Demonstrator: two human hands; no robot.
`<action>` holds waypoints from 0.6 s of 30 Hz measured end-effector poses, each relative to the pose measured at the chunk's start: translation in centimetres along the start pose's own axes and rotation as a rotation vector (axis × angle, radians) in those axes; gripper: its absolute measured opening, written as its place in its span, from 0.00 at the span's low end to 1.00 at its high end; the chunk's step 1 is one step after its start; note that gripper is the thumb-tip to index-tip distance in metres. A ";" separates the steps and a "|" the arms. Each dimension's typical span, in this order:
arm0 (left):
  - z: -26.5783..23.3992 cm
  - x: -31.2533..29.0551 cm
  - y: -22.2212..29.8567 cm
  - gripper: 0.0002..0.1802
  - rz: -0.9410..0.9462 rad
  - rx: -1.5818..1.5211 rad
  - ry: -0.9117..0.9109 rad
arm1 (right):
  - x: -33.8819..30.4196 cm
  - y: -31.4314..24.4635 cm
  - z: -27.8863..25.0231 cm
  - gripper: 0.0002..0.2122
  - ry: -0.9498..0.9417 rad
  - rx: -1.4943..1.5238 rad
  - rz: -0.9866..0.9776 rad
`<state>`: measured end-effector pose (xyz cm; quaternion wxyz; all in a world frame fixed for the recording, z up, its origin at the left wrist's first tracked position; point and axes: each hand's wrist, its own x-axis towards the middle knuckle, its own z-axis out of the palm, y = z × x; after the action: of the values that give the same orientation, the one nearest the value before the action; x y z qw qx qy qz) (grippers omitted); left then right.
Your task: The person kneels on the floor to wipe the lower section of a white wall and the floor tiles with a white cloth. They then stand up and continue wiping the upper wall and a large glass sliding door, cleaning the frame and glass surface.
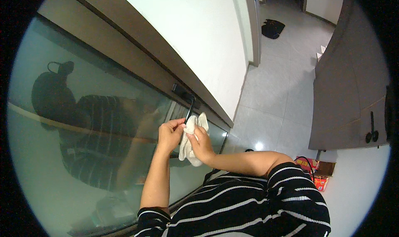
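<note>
A black lever handle juts from the dark frame of a glass door. At its free end my left hand is closed, thumb and fingers pinched on the handle's tip. My right hand grips a crumpled off-white cloth and presses it near the same end of the handle. Folds of the cloth hang below my fingers, and one corner sticks up beside the handle. The cloth partly hides the lever's tip.
The glass door pane on the left mirrors my body. Beyond its frame stands a white wall. A grey tiled floor leads to a black mat. At right are a dark door and red boxes.
</note>
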<state>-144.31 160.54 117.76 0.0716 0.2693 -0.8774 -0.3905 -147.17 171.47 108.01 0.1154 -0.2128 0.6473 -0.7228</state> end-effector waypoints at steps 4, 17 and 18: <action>0.4 0.5 -0.5 0.14 0.020 -0.056 -0.006 | 6.0 0.6 -0.8 0.12 0.150 0.096 0.066; 0.1 0.6 -0.3 0.13 -0.015 -0.063 0.021 | 10.5 -8.4 -5.1 0.22 -0.107 -0.622 -0.477; 0.2 0.9 -1.2 0.13 -0.014 -0.072 0.022 | 11.7 -9.0 -4.4 0.22 -0.103 -0.656 -0.465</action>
<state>-144.64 159.56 116.68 0.0884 0.2769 -0.8600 -0.4195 -158.58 171.41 118.40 -0.0929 -0.4152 0.7713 -0.4732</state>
